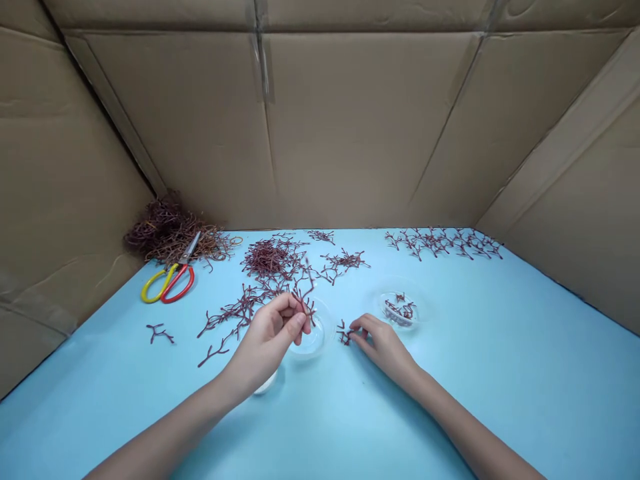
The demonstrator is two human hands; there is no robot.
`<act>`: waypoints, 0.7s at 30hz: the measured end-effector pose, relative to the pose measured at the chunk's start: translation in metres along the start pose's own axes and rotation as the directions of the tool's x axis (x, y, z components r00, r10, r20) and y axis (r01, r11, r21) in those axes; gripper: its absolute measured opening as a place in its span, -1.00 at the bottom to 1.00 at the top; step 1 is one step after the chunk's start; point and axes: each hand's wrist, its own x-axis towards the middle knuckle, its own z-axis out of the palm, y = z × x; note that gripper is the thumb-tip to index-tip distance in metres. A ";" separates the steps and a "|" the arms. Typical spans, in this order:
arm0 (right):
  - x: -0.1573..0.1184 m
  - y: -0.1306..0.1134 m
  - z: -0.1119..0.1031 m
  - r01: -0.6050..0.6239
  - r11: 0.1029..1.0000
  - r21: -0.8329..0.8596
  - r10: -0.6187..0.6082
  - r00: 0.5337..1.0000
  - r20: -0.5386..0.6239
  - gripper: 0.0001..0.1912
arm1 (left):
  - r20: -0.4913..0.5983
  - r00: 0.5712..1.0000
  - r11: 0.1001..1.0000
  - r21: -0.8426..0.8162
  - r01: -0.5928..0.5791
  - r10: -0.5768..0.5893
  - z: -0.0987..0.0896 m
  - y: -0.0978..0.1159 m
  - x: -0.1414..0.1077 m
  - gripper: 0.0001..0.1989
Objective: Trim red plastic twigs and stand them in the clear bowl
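Pinching branched red sprig (pixel 305 293) over clear plastic dish (pixel 314 340) with left hand (pixel 267 340); right hand (pixel 383 347) nearly closed on small sprig (pixel 344 332), on blue bench (pixel 500 400). Both light, brittle-looking; hold by main stem.

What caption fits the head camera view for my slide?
Left hand and right hand handle dark red branching sprigs beside a clear plastic dish.

My left arm (pixel 160 430) and my right arm (pixel 473 423) are bare and reach in from the bottom. My two hands are near each other, but they do not touch. My left hand (pixel 265 343) stands on its side, with my thumb (pixel 296 324) pressed up to my bent fingers (pixel 283 308). My right hand (pixel 383 347) is low, palm down, with its fingertips (pixel 357 327) pinched together.
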 end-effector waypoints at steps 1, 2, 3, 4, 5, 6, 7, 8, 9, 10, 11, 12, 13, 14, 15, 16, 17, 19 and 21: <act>-0.001 0.001 0.001 0.005 1.000 -0.020 -0.005 1.000 0.012 -0.91 | 0.005 1.000 1.000 0.002 0.020 -0.020 -0.001 -0.002 0.001 -0.79; -0.001 0.001 0.002 0.007 0.999 -0.036 -0.006 1.000 0.016 -0.90 | 0.012 0.999 0.999 -0.001 0.040 -0.040 -0.001 -0.003 0.002 -0.80; -0.002 0.002 0.003 0.007 0.999 -0.049 -0.006 1.000 0.015 -0.88 | 0.019 0.998 0.998 -0.008 0.056 -0.056 -0.002 -0.004 0.003 -0.80; -0.002 0.002 0.002 0.008 0.998 -0.058 -0.007 1.000 0.011 -0.87 | 0.025 0.998 0.998 -0.016 0.064 -0.064 -0.002 -0.005 0.003 -0.81; -0.001 0.003 0.002 0.011 0.998 -0.064 -0.011 1.000 0.007 -0.86 | 0.024 0.998 0.998 -0.024 0.066 -0.065 -0.003 -0.006 0.003 -0.82; -0.001 0.003 0.002 0.016 0.998 -0.067 -0.016 1.000 0.004 -0.85 | 0.018 0.998 0.998 -0.028 0.064 -0.063 -0.003 -0.007 0.003 -0.83; 0.000 0.002 0.001 0.021 0.997 -0.069 -0.021 1.000 0.001 -0.84 | 0.005 0.998 0.998 -0.029 0.060 -0.060 -0.004 -0.007 0.002 -0.83; 0.000 0.002 0.001 0.027 0.997 -0.069 -0.028 1.000 -0.002 -0.83 | -0.008 0.998 0.998 -0.028 0.058 -0.058 -0.004 -0.007 0.002 -0.84; 0.001 0.001 0.001 0.032 0.997 -0.070 -0.032 0.999 -0.007 -0.83 | -0.015 0.998 0.998 -0.027 0.058 -0.059 -0.004 -0.007 0.002 -0.84; 0.001 0.001 0.001 0.034 0.997 -0.070 -0.035 0.999 -0.014 -0.83 | -0.019 0.998 0.998 -0.026 0.061 -0.062 -0.004 -0.008 0.001 -0.84; 0.000 0.000 0.001 0.034 0.997 -0.069 -0.036 0.999 -0.023 -0.83 | -0.024 0.997 0.997 -0.028 0.066 -0.067 -0.004 -0.008 0.001 -0.85; 0.000 0.000 0.000 0.032 0.997 -0.068 -0.034 0.999 -0.034 -0.84 | -0.027 0.997 0.997 -0.035 0.075 -0.076 -0.004 -0.009 0.000 -0.86; -0.002 -0.001 0.000 0.027 0.998 -0.065 -0.030 0.998 -0.046 -0.84 | -0.032 0.995 0.995 -0.048 0.089 -0.090 -0.003 -0.011 -0.002 -0.86; -0.003 -0.001 -0.001 0.020 0.998 -0.061 -0.023 0.998 -0.060 -0.84 | -0.034 0.993 0.992 -0.067 0.110 -0.112 -0.003 -0.012 -0.003 -0.87; -0.004 -0.001 -0.003 0.011 0.998 -0.054 -0.015 0.997 -0.074 -0.85 | -0.037 0.990 0.987 -0.091 0.133 -0.137 -0.002 -0.014 -0.006 -0.87; -0.005 -0.002 -0.004 0.001 0.999 -0.044 -0.005 0.996 -0.089 -0.85 | -0.039 0.986 0.981 -0.117 0.156 -0.161 -0.002 -0.016 -0.008 -0.87; -0.007 -0.003 -0.006 -0.009 1.000 -0.030 0.006 0.995 -0.103 -0.86 | -0.038 0.982 0.974 -0.141 0.176 -0.183 -0.001 -0.019 -0.011 -0.87; -0.009 -0.006 -0.010 -0.023 1.000 0.018 0.025 0.992 -0.125 -0.86 | -0.031 0.977 0.965 -0.166 0.205 -0.213 0.001 -0.024 -0.018 -0.87; -0.012 -0.014 -0.011 -0.024 0.995 0.092 0.036 0.990 -0.133 -0.86 | -0.012 0.974 0.962 -0.163 0.220 -0.225 0.004 -0.028 -0.025 -0.87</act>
